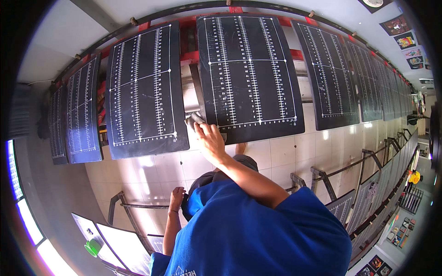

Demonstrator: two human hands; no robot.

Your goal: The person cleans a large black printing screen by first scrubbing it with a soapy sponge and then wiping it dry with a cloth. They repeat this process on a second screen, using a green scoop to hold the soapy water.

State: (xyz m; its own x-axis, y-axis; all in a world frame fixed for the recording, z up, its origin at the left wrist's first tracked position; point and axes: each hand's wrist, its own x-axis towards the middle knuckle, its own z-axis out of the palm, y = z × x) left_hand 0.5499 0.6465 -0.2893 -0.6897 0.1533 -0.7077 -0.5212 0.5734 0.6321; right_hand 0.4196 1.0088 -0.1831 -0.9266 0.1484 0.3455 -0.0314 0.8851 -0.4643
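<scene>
My right hand reaches forward to the near left corner of a black board marked with white scales and a white border. Its fingers are closed on a dark grey, rounded thing in the gap between two boards; its exact kind is unclear. To the left lies a similar black board, apart from the hand. My left hand hangs low at my left side, fingers loosely bent and apart, holding nothing that I can see.
More marked boards stretch away right on a red frame, with others at the left. Behind me, a second rack holds boards along a dark metal rail. Pale floor tiles lie between the rows. A green object rests on white panels.
</scene>
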